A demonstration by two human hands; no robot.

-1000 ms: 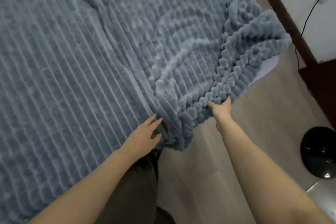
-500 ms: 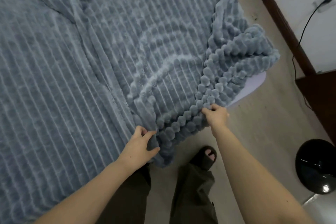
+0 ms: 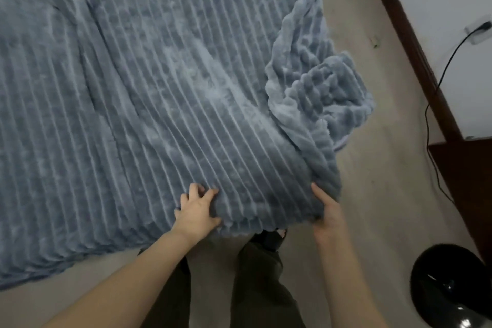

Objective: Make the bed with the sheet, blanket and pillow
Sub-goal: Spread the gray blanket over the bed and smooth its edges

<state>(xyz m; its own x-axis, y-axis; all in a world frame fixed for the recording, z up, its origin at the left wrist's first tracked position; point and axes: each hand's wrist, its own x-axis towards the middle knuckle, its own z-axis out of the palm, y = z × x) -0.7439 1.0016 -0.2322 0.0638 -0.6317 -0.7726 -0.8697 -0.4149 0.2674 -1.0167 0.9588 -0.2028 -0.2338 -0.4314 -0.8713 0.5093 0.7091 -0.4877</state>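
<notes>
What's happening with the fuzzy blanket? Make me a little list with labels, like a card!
blanket: blue-grey, ribbed, spread out wide, near edge hanging toward the floor
left hand: grips the near edge, fingers curled into the fabric
right hand: holds the near corner, thumb on top
bunched fold: rumpled heap at the blanket's right side
black round thing: on the floor at lower right
</notes>
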